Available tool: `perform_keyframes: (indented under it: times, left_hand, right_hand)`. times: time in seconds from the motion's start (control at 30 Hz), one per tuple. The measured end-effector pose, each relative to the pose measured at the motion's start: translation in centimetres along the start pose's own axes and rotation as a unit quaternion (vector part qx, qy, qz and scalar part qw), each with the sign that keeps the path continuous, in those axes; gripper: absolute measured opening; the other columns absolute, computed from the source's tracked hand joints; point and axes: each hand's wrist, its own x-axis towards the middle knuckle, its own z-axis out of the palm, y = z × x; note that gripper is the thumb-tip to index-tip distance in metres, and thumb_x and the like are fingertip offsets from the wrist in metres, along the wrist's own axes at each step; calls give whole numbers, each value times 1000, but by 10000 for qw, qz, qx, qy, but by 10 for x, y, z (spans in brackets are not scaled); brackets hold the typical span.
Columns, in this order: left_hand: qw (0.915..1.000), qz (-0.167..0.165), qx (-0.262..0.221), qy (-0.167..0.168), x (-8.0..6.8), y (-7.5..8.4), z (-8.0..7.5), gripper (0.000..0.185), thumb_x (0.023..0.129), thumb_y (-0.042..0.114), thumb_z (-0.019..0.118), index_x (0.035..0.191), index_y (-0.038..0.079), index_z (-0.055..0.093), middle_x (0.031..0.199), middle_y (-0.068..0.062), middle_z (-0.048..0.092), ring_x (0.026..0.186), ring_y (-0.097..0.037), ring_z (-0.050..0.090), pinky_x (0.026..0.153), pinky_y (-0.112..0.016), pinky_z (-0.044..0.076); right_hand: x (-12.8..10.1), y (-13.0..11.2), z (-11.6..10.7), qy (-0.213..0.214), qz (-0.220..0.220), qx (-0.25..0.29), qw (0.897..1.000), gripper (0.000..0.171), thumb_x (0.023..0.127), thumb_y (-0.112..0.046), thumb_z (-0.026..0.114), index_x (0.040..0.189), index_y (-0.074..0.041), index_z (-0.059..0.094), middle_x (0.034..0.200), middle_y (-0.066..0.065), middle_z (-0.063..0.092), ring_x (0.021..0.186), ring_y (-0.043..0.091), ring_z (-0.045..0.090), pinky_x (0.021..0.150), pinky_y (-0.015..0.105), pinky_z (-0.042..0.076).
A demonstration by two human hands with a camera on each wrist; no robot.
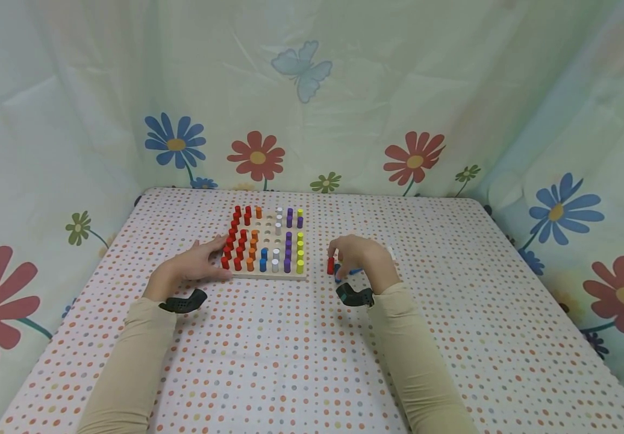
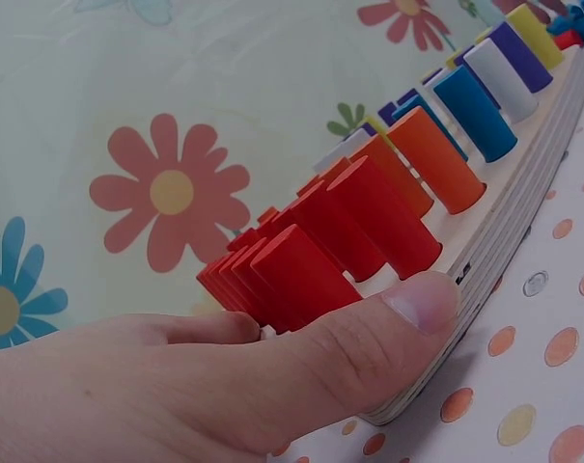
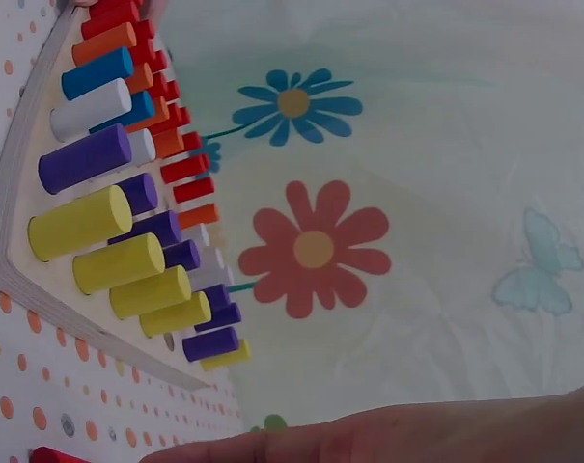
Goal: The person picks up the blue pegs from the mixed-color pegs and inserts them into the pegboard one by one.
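A wooden pegboard [image 1: 268, 275] holds rows of red, orange, blue, white, purple and yellow pegs. My left hand [image 1: 202, 260] holds its near left corner, the thumb lying along the front edge beside the red pegs [image 2: 306, 275]. To the right of the board, my right hand [image 1: 363, 253] reaches down over a few loose pegs with bent fingers. A red peg [image 1: 330, 266] lies by its fingertips, and a blue peg [image 1: 337, 272] shows under the hand. Whether the fingers pinch a peg is hidden. Only the hand's edge appears in the right wrist view.
Several holes in the board's middle columns [image 1: 267, 232] have no peg. Another blue peg [image 1: 355, 271] and something white [image 1: 391, 252] lie partly behind the right hand. The dotted tablecloth [image 1: 268, 361] covers the table, with a flowered curtain [image 1: 344, 90] behind it.
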Motion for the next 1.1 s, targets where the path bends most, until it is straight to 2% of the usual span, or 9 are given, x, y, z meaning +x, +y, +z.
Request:
perform_keyframes:
  times: [0.1,0.33,0.53,0.63,0.87,1.1]
  left_hand:
    - [10000,62,23,13,0,-1,0,123,62,67,74,154,17,10,161,-9,3,147,-34,-14,115,-57,-14]
    - [9999,100,28,34,2,-1,0,122,63,66,75,154,16,11,161,-9,4,148,-31,-10,116,-54,-15]
    - [9999,131,40,42,4,0,0,120,65,63,75,154,15,12,161,-10,5,148,-30,-7,116,-53,-16]
    - [9998,158,51,60,4,-1,0,120,65,63,75,154,15,12,161,-9,6,149,-30,-6,117,-53,-16]
    - [9998,177,-20,41,2,0,-1,120,65,62,76,154,15,12,161,-10,5,148,-31,-8,116,-54,-16]
    - [9999,94,-54,18,3,-1,0,119,66,61,77,154,16,11,161,-10,4,148,-31,-11,116,-54,-16]
  right_hand:
    - [3,-1,2,-45,12,-162,9999,47,76,-23,81,118,-13,61,110,6,63,96,20,59,82,37,52]
    - [8,-2,8,-30,336,-270,9991,48,74,-23,82,117,-13,61,121,5,61,101,20,58,86,41,52]
    - [13,-4,11,-122,438,-194,9988,48,75,-18,81,118,-9,60,104,4,63,83,16,61,70,30,52]
    - [14,-5,11,-183,454,-121,9987,48,75,-16,81,118,-9,60,98,4,63,80,16,62,65,27,51]
    - [17,-7,12,-235,400,-146,9988,46,78,-16,79,118,-8,60,93,4,64,77,15,61,65,25,50]
    - [17,-8,15,-172,366,-117,9991,31,78,-14,77,104,-8,61,82,4,62,71,14,56,60,25,45]
